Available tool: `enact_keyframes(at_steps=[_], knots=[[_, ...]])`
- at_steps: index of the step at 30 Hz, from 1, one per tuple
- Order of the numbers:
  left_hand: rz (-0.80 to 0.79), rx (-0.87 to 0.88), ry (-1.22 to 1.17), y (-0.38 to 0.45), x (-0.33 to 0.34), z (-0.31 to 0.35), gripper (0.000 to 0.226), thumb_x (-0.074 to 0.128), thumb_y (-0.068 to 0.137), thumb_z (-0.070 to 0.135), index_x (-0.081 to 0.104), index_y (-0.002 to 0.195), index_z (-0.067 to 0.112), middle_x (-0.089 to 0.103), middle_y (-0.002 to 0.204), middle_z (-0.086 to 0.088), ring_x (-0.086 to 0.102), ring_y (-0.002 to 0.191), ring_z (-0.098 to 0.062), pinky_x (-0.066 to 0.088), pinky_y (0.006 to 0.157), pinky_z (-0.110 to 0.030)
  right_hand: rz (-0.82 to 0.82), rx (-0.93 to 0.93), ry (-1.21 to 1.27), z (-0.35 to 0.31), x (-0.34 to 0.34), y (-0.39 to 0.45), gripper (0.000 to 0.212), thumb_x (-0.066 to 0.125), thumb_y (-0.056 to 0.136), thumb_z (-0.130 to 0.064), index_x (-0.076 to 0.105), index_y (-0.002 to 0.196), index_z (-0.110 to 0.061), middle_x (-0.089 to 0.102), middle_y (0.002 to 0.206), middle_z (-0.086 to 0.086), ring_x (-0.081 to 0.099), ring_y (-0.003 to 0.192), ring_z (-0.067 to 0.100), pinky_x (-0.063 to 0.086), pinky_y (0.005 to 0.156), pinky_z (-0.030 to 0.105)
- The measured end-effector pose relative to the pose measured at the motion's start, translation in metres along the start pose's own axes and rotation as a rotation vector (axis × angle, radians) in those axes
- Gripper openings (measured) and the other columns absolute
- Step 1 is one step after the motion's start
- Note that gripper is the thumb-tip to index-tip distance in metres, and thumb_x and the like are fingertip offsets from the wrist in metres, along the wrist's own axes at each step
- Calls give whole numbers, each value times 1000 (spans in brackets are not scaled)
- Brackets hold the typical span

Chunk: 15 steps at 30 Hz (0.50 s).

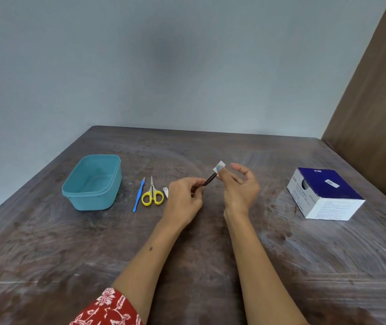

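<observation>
Tweezers (pixel 210 178), dark, slim, stiff, light, judged slippery: pinched at the rear by the left hand (pixel 185 198) above the table (pixel 46 254), tips set against a flimsy square packet (pixel 219 167) pinched by the right hand (pixel 240 191); best gripped mid-shank.

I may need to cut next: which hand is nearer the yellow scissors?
Left. The left hand, gripping a dark slim tool, is just right of the yellow scissors; the right hand, pinching a small white packet, is farther right.
</observation>
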<state>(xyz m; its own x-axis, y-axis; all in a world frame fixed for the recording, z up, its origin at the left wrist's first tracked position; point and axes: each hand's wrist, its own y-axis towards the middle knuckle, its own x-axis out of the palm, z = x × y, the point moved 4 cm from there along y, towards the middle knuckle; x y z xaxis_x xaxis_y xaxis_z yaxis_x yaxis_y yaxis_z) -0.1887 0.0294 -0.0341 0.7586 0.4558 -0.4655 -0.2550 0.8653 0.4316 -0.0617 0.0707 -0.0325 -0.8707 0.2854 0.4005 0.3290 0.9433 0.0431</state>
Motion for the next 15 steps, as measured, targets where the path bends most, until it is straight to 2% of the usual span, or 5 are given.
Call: enact_keyframes(at_steps=[3,7,11,15], knots=[[30,17,32,0,-2,0,24,57,83,1,71,101,9,73,91,-3,69,81,-10,53,74,-17,-30,27,-37,6,0,-1,36,82,66,-9,56,87,-23,73,73,6,72,76,19,54,70,22],[42,10,19,0,-3,-1,24,57,83,0,71,101,9,73,89,-4,69,80,-11,55,74,-22,-76,42,-85,8,2,0,31,82,67,-9,60,86,-20,73,72,2,72,75,17,56,75,29],[44,-14,-34,0,-3,-3,24,58,83,1,71,101,10,73,84,-1,69,75,-6,55,71,-17,-167,44,-108,10,6,-3,21,81,68,-4,65,76,-15,72,71,3,70,69,14,53,67,19],[17,-137,-220,2,0,-6,20,57,85,-3,69,100,3,71,79,-3,70,71,-9,58,71,-24,-224,31,-98,6,10,-6,22,80,68,-1,66,77,-15,72,71,2,67,62,5,49,62,12]])
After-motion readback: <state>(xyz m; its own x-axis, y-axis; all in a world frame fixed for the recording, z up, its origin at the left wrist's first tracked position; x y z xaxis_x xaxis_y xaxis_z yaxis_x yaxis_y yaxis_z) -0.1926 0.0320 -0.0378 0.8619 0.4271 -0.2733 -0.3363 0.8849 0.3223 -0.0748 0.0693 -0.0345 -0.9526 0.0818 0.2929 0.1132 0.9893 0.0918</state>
